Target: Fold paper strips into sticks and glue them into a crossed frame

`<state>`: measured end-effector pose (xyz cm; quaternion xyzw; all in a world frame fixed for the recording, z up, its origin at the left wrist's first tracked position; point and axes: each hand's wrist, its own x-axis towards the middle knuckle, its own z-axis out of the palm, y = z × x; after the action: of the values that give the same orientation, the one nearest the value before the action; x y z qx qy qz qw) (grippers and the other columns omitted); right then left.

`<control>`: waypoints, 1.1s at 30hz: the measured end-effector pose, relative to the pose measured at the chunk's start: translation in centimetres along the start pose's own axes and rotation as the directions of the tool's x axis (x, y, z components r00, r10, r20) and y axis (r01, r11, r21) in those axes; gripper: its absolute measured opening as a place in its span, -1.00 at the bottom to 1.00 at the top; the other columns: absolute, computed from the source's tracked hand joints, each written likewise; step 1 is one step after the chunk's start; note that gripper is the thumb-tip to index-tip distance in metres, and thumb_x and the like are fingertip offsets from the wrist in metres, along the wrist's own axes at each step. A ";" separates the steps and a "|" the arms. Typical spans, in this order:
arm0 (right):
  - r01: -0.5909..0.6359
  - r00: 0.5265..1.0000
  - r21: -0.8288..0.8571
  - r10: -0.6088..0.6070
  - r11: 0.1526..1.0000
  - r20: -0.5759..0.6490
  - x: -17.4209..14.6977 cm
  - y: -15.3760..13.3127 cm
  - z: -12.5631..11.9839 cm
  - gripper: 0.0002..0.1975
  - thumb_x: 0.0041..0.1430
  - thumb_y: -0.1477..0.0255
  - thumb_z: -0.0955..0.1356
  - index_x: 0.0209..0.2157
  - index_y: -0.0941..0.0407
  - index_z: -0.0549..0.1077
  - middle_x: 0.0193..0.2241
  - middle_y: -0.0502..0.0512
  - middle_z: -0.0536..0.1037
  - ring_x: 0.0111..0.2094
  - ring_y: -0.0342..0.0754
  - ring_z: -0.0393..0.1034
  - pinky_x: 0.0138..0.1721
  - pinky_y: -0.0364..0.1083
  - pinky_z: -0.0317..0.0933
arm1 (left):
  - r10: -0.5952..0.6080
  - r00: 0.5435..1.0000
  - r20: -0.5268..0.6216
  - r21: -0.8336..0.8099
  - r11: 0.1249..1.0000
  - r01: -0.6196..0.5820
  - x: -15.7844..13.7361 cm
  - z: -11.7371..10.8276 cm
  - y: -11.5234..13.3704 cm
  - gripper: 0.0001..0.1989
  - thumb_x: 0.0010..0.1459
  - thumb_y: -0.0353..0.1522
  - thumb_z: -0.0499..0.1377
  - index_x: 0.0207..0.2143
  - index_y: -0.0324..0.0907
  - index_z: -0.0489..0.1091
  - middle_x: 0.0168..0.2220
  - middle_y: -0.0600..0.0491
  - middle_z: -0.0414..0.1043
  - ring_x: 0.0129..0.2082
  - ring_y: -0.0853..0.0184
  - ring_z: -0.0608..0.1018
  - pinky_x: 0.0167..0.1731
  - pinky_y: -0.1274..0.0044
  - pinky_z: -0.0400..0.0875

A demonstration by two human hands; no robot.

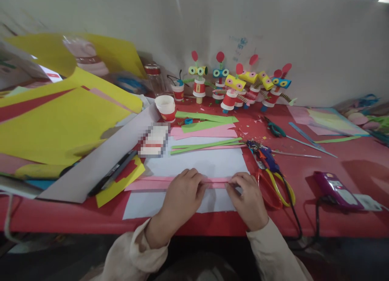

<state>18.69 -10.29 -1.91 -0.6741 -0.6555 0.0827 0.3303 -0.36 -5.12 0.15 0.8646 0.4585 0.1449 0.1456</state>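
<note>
Pinching the pink strip (218, 180) between closed fingertips, left hand (184, 198) and right hand (247, 200) a little apart, across the white sheet (170, 166) at the near side of the red desk (306, 161). Liable, in my judgement, to skew or crease crookedly if pressed harder at one end than the other, and to tear if pulled outward too firmly. Just beyond the right hand, scissors (268, 175) and a corded glue gun (270, 158): easy to knock with a careless sweep, perhaps hot too, though impossible to tell from here. Loose green strips (206, 145), apt to scatter if brushed. Among containers, white-and-red paper cups (165, 107), apparently nested, open at the top, with contents not discernible; behind, a smaller cup (178, 93) with something blue and dark thin stems at its mouth; next to that, a clear jar (156, 82) with a reddish lid, contents unclear. At left, a white-walled box (101, 163), with large yellow sheets (45, 127) over it.
</note>
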 end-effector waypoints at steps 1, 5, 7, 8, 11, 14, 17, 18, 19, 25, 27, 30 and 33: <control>-0.003 1.000 -0.002 0.003 1.000 0.003 0.0 0.0 0.0 -0.91 0.11 0.44 0.32 -0.47 0.09 0.41 -0.41 0.06 0.44 -0.31 -0.03 0.29 -0.19 -0.01 0.16 | -0.005 1.000 0.004 0.010 1.000 0.005 0.1 -0.1 0.0 -0.86 0.18 -0.40 0.04 -0.41 -0.17 0.34 -0.36 0.03 0.37 -0.30 0.26 0.40 -0.33 0.45 0.27; -0.005 1.000 -0.018 0.005 1.000 0.008 0.1 0.2 0.1 -0.90 0.11 0.44 0.32 -0.48 0.09 0.37 -0.44 0.04 0.42 -0.35 -0.03 0.28 -0.23 -0.03 0.14 | -0.035 0.999 0.018 0.058 0.998 0.034 0.6 -0.3 0.1 -0.86 0.16 -0.41 0.04 -0.43 -0.16 0.35 -0.38 0.03 0.38 -0.32 0.27 0.41 -0.37 0.46 0.25; -0.007 1.000 -0.029 0.007 1.000 0.006 0.2 0.3 0.2 -0.88 0.11 0.44 0.31 -0.50 0.09 0.33 -0.46 0.03 0.40 -0.36 -0.04 0.27 -0.25 -0.03 0.13 | -0.054 0.998 0.021 0.069 0.996 0.053 0.8 -0.3 0.1 -0.87 0.15 -0.41 0.05 -0.43 -0.15 0.35 -0.38 0.04 0.38 -0.32 0.27 0.42 -0.38 0.46 0.24; -0.009 1.000 -0.034 0.009 0.999 0.003 0.2 0.3 0.2 -0.88 0.11 0.44 0.31 -0.50 0.09 0.32 -0.47 0.03 0.40 -0.36 -0.03 0.27 -0.25 -0.03 0.12 | -0.061 0.998 0.023 0.069 0.996 0.059 0.9 -0.3 0.1 -0.87 0.15 -0.40 0.05 -0.43 -0.15 0.35 -0.38 0.04 0.39 -0.32 0.27 0.43 -0.38 0.47 0.24; -0.016 1.000 -0.045 0.016 0.999 0.009 0.3 0.4 0.3 -0.87 0.12 0.43 0.31 -0.49 0.09 0.31 -0.46 0.04 0.39 -0.35 -0.02 0.27 -0.24 -0.02 0.12 | -0.069 0.997 0.033 0.062 0.996 0.066 1.0 -0.4 0.0 -0.88 0.15 -0.38 0.07 -0.43 -0.14 0.35 -0.38 0.05 0.39 -0.32 0.27 0.44 -0.41 0.48 0.23; -0.028 0.999 -0.026 0.028 0.999 0.031 0.4 0.4 0.3 -0.86 0.12 0.42 0.30 -0.50 0.09 0.30 -0.47 0.04 0.39 -0.36 -0.02 0.27 -0.24 -0.01 0.13 | -0.082 0.996 0.032 0.066 0.995 0.079 0.9 -0.3 0.1 -0.90 0.14 -0.38 0.07 -0.43 -0.14 0.33 -0.37 0.06 0.40 -0.30 0.27 0.44 -0.39 0.48 0.24; -0.062 0.997 0.016 0.061 0.998 0.043 0.9 0.5 0.0 -0.88 0.09 0.41 0.32 -0.48 0.08 0.29 -0.47 0.03 0.39 -0.36 -0.02 0.28 -0.26 -0.03 0.16 | -0.108 0.994 0.034 0.092 0.990 0.104 0.9 -0.2 0.5 -0.93 0.14 -0.37 0.08 -0.41 -0.15 0.31 -0.36 0.05 0.41 -0.30 0.26 0.45 -0.40 0.48 0.25; -0.073 0.996 0.029 0.072 0.997 0.045 1.1 0.6 -0.1 -0.90 0.07 0.42 0.33 -0.46 0.08 0.30 -0.46 0.03 0.40 -0.36 -0.02 0.29 -0.27 -0.03 0.18 | -0.114 0.993 0.033 0.099 0.989 0.110 0.9 -0.2 0.7 -0.95 0.14 -0.37 0.09 -0.39 -0.15 0.30 -0.36 0.05 0.41 -0.31 0.26 0.46 -0.41 0.48 0.25; -0.074 0.996 0.035 0.072 0.997 0.046 1.4 0.7 -0.2 -0.93 0.05 0.43 0.33 -0.43 0.08 0.32 -0.43 0.04 0.41 -0.35 -0.02 0.30 -0.28 -0.04 0.19 | -0.118 0.993 0.028 0.102 0.988 0.114 0.9 -0.1 0.9 -0.96 0.13 -0.37 0.09 -0.36 -0.14 0.30 -0.36 0.05 0.42 -0.31 0.26 0.46 -0.42 0.48 0.24; 0.083 0.996 -0.082 -0.083 0.993 0.013 1.7 1.3 -0.2 -0.82 0.07 0.54 0.26 -0.32 0.06 0.46 -0.28 0.13 0.45 -0.19 0.06 0.33 -0.12 0.09 0.22 | -0.129 0.992 -0.009 0.045 0.991 0.129 1.0 0.4 1.4 -0.97 0.13 -0.36 0.10 -0.36 -0.13 0.30 -0.36 0.06 0.43 -0.33 0.24 0.48 -0.45 0.49 0.25; 0.107 0.991 -0.142 -0.117 0.984 -0.065 1.0 0.9 0.0 -0.71 0.11 0.57 0.19 -0.24 0.08 0.48 -0.17 0.18 0.45 -0.08 0.09 0.31 -0.05 0.13 0.21 | -0.144 0.989 -0.018 0.042 0.989 0.145 1.1 0.4 1.4 -0.97 0.12 -0.37 0.11 -0.37 -0.13 0.32 -0.37 0.04 0.43 -0.33 0.23 0.49 -0.44 0.48 0.26; 0.242 0.970 -0.191 -0.244 0.951 0.013 -0.3 -0.4 0.8 -0.57 0.17 0.58 0.13 0.05 0.15 0.34 0.05 0.21 0.38 0.12 0.06 0.19 0.08 0.12 0.16 | -0.156 0.988 -0.017 0.062 0.986 0.157 1.2 0.3 1.7 -0.96 0.11 -0.39 0.10 -0.36 -0.14 0.34 -0.37 0.02 0.43 -0.33 0.21 0.49 -0.44 0.47 0.27; 0.381 0.918 -0.259 -0.330 0.888 0.219 -1.4 -1.9 1.7 -0.50 0.23 0.47 0.17 0.20 0.25 0.13 0.18 0.28 0.25 0.21 0.08 0.08 0.17 0.12 0.08 | -0.158 0.987 -0.002 0.064 0.985 0.158 1.0 0.0 1.7 -0.94 0.13 -0.40 0.08 -0.36 -0.15 0.34 -0.36 0.01 0.44 -0.32 0.21 0.48 -0.42 0.46 0.28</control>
<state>16.03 -11.14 -2.61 -0.5746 -0.7985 -0.0216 0.1781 1.50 -5.19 0.91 0.8300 0.5298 0.1167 0.1298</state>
